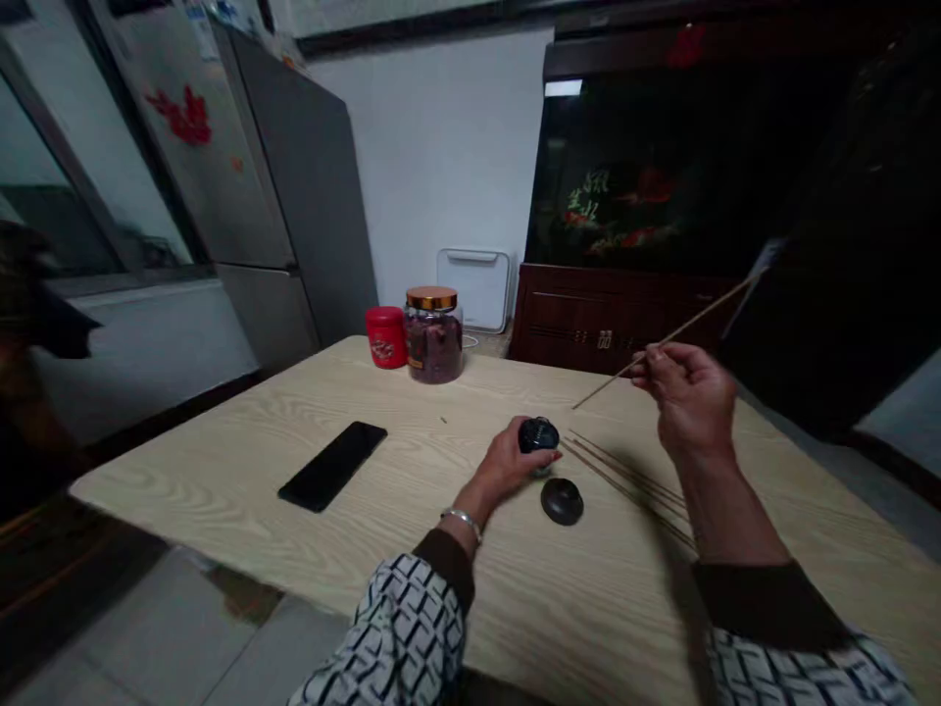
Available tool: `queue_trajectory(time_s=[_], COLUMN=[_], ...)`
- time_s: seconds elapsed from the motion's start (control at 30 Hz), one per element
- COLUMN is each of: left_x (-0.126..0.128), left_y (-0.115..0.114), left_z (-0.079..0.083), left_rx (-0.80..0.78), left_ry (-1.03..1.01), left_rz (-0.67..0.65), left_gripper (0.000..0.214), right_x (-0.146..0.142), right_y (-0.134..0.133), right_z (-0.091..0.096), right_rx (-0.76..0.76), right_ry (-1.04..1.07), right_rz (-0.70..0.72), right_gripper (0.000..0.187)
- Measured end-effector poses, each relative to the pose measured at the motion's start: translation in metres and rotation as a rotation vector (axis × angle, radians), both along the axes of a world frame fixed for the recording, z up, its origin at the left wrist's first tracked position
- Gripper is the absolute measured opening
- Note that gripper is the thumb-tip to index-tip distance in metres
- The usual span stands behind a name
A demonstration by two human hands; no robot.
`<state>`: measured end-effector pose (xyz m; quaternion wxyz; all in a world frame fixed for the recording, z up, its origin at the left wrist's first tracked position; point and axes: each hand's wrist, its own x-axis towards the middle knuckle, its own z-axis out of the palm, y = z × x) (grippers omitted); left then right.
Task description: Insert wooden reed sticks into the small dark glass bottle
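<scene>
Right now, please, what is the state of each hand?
Left hand: closed, holding a black object.
Right hand: closed, holding a stick between the fingers.

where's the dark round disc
In the head view, the disc lies right of centre on the table, just below the left hand, beside loose sticks.

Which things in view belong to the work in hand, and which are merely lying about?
Probably in the job:
thin stick, held in the right hand
small dark-topped object, held in the left hand
loose thin sticks
dark round piece near the left hand

Probably just lying about:
black phone
red canister
gold-lidded jar
</scene>
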<state>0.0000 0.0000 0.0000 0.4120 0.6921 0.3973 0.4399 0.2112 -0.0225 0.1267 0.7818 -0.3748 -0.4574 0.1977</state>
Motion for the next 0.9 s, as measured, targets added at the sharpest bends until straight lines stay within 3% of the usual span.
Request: queue_trajectory(time_s=[0.37,0.63,0.8,0.9], left_x=[0.002,0.002,0.002,0.002], left_y=[0.0,0.0,-0.002,-0.002], left_z=[0.0,0.0,0.002,0.002], left_rx=[0.019,0.011,0.006,-0.005], left_ry=[-0.012,-0.018,-0.021,-0.019], left_rz=[-0.012,-0.016,-0.005,-0.004], left_gripper=[0.062,0.063,0.062,0.063], right_x=[-0.037,-0.047,-0.018,0.022], right_y=[0.016,0.018,0.016,0.018], right_z=[-0.026,-0.052,-0.042,-0.038], right_rx=[-0.092,-0.362,-0.55,-0.667], right_ry=[-0.186,-0.384,-0.572,-0.868], right_rz=[0.098,0.297,0.412,0.305], right_gripper=[0.022,0.025,0.028,0.02])
